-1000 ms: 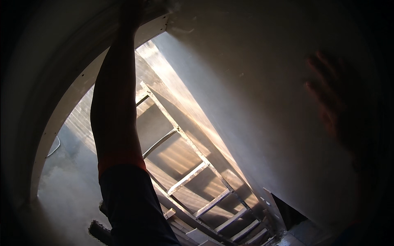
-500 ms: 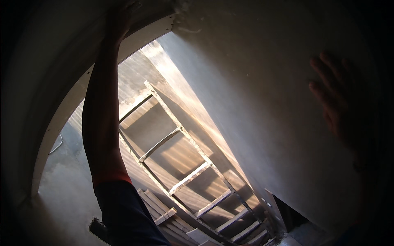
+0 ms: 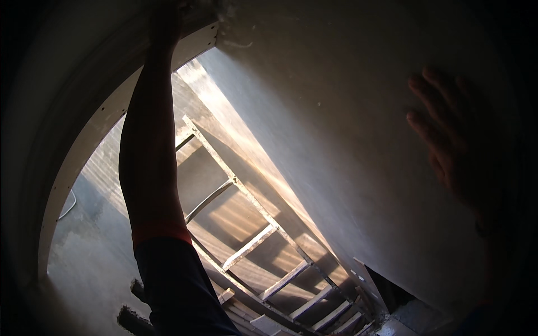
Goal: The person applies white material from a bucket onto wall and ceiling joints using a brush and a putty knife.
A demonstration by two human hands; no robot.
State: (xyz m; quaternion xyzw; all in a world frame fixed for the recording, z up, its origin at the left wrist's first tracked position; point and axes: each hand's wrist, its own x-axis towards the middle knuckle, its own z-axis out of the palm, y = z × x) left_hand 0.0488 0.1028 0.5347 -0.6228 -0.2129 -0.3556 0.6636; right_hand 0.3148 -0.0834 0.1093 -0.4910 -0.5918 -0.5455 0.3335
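My left hand [image 3: 165, 25] is raised at the top, by a curved ceiling band [image 3: 73, 129] with a screw-dotted edge. It is dark and its fingers are hard to make out, as is anything in them; a faint dusty wisp shows beside it. My left forearm, with a red-edged dark sleeve, crosses the middle. My right hand [image 3: 448, 126] is open at the right, fingers apart, on or very near a plain plastered surface [image 3: 347, 140]; contact cannot be told in the shadow.
Through the bright opening below, a pale, splattered wooden ladder [image 3: 249, 249] lies at a slant. Loose boards [image 3: 241, 313] are beside it at the bottom. A white cable [image 3: 70, 204] hangs at the left. A dark gap [image 3: 395, 291] shows low on the right.
My left arm swung left half a second ago and has come back slightly right since. My right hand sits a little further left in the picture, and the whole view has shifted slightly.
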